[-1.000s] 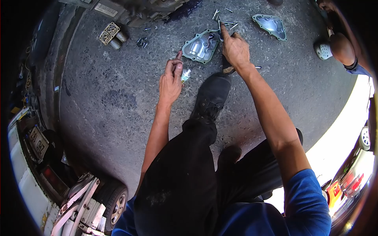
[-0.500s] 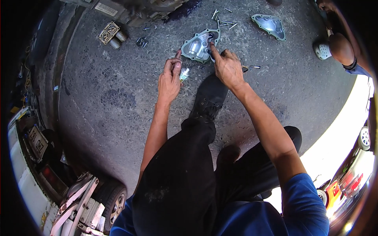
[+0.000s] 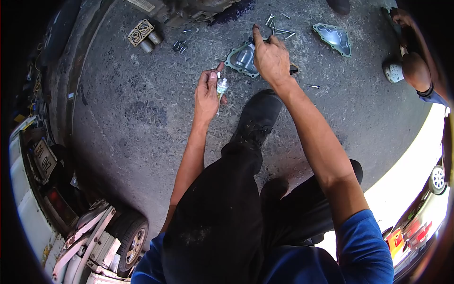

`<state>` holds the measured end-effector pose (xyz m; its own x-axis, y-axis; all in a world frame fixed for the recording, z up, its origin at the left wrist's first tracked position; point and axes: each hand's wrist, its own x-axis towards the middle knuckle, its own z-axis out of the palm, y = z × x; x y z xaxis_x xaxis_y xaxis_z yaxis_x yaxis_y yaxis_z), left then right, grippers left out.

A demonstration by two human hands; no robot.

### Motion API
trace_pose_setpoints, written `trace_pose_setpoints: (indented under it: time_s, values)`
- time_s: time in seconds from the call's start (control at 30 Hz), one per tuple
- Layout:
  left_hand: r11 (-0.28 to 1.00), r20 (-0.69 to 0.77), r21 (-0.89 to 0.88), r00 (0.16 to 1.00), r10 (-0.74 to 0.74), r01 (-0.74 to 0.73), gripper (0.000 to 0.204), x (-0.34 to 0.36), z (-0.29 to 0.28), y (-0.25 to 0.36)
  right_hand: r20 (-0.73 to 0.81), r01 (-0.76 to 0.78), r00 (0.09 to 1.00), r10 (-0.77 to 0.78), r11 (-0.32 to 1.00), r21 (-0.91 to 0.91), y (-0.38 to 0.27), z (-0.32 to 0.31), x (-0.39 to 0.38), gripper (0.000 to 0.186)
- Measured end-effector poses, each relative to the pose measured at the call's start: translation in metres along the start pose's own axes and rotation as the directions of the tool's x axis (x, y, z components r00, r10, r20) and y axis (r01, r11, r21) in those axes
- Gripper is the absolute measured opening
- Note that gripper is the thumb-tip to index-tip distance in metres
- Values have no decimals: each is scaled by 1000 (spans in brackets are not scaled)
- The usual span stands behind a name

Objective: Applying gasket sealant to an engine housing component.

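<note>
Left hand (image 3: 206,94) pinches a small tube (image 3: 222,87) between thumb and fingers, held upright just above the ground. The tube looks light and soft-walled (likely to squeeze out if pressed hard), so the grip belongs low on the body, away from the nozzle.

Right hand (image 3: 271,57) is over a metal cover (image 3: 242,57) lying flat on the asphalt (image 3: 142,109), forefinger stretched out; whether it clasps anything, I cannot tell. The cover looks stiff, fairly heavy, thin-rimmed; best taken by the edge. Loose bolts (image 3: 279,29) lie just beyond the right hand.

Since half a second ago, the right hand has moved further over the cover; the left keeps its tube.
</note>
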<state>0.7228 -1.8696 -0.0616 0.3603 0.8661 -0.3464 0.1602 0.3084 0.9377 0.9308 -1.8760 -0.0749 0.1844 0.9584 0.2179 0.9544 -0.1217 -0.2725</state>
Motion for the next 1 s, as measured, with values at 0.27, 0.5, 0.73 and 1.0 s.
trace_pose_setpoints:
  time_s: [0.27,0.5,0.73,1.0]
  values:
    - [997,-4,-71,1000,-14,14,36,0,-1,-5,-7,168,986,-167,985,51,-49,-3,-19,67]
    - [991,-22,-86,994,-106,104,36,1,-2,-5,52,326,942,-333,939,106,-51,-8,-44,56]
    - [999,-19,-33,1000,2,-3,40,0,-3,-7,173,390,903,-393,919,48,-24,-23,-54,59]
    - [1000,19,-27,1000,-7,8,38,-1,-3,-2,125,251,955,-267,959,134,-22,-30,-44,61]
